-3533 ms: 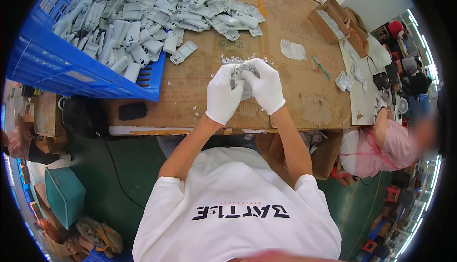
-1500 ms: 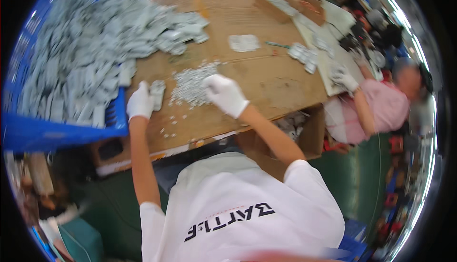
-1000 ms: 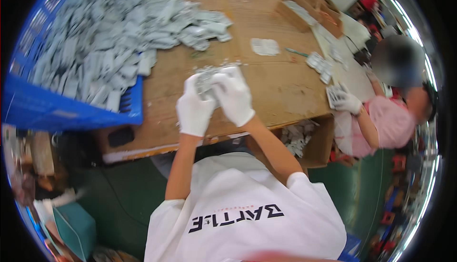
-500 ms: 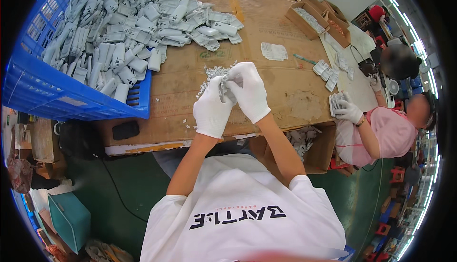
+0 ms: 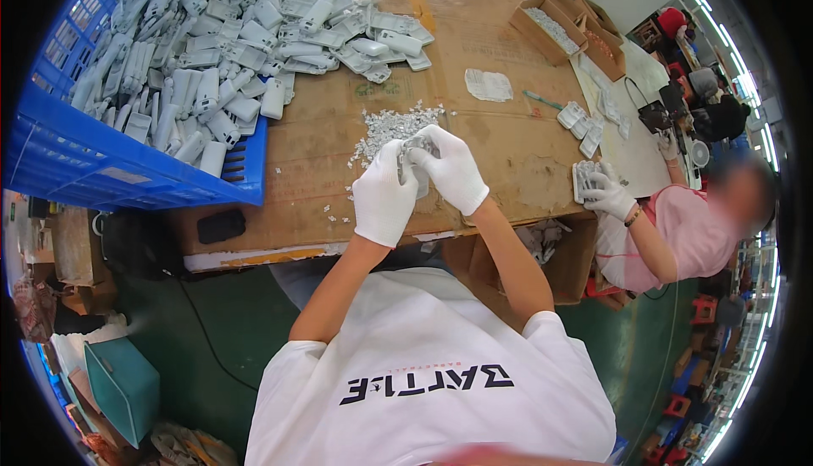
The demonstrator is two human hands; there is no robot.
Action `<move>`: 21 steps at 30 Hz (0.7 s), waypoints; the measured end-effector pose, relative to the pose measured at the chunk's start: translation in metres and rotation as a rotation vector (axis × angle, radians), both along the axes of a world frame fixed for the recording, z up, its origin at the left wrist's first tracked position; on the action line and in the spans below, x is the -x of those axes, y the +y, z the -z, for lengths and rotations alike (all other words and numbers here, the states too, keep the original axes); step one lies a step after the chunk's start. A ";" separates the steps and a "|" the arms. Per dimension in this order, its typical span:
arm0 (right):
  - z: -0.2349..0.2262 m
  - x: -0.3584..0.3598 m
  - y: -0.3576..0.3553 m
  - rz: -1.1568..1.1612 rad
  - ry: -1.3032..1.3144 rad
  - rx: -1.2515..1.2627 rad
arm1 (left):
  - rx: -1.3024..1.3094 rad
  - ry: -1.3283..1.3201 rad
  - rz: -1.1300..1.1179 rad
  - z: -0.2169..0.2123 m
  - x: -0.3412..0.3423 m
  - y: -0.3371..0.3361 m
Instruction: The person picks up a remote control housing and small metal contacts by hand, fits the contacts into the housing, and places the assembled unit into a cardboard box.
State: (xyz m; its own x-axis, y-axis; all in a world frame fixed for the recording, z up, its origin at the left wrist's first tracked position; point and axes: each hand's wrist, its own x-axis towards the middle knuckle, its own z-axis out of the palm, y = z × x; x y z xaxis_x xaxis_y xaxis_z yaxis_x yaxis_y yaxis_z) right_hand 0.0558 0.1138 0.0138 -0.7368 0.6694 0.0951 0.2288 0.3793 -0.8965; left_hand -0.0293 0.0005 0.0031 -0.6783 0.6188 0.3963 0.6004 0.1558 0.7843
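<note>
Since half a second ago, both gloved hands have drawn nearer the table edge. The left hand (image 5: pixel 385 197) and right hand (image 5: pixel 453 169) pinch 1 small grey part (image 5: pixel 412 151) between closed fingers, raised just beside the pile of loose bits (image 5: pixel 385 124) for easy reach.

Matt, seemingly plastic grey part (image 5: pixel 413 154)

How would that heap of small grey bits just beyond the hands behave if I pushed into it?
The heap of small grey bits would probably scatter rather than slide as one: it is loose, and stray bits already lie apart on the cardboard-covered table. Each looks light. They seem angular, so rolling far looks unlikely.
</note>
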 end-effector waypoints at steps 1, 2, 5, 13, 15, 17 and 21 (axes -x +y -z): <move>0.001 0.000 -0.001 -0.010 0.049 0.033 | -0.002 0.015 -0.009 0.000 -0.001 0.000; 0.001 0.000 -0.002 -0.014 0.049 0.036 | 0.000 0.015 -0.013 -0.003 -0.001 -0.001; -0.003 0.000 -0.004 -0.006 0.081 0.117 | -0.026 0.035 0.010 -0.014 -0.006 -0.002; -0.008 0.000 -0.008 -0.030 0.153 0.192 | -0.020 0.065 0.007 -0.018 -0.008 -0.007; -0.006 -0.001 -0.010 -0.026 0.158 0.199 | -0.023 0.073 0.016 -0.020 -0.010 -0.008; -0.005 -0.001 -0.010 -0.018 0.164 0.206 | -0.027 0.081 0.028 -0.019 -0.010 -0.010; -0.020 -0.008 -0.016 -0.045 0.142 0.249 | -0.031 0.004 0.052 -0.020 -0.005 -0.015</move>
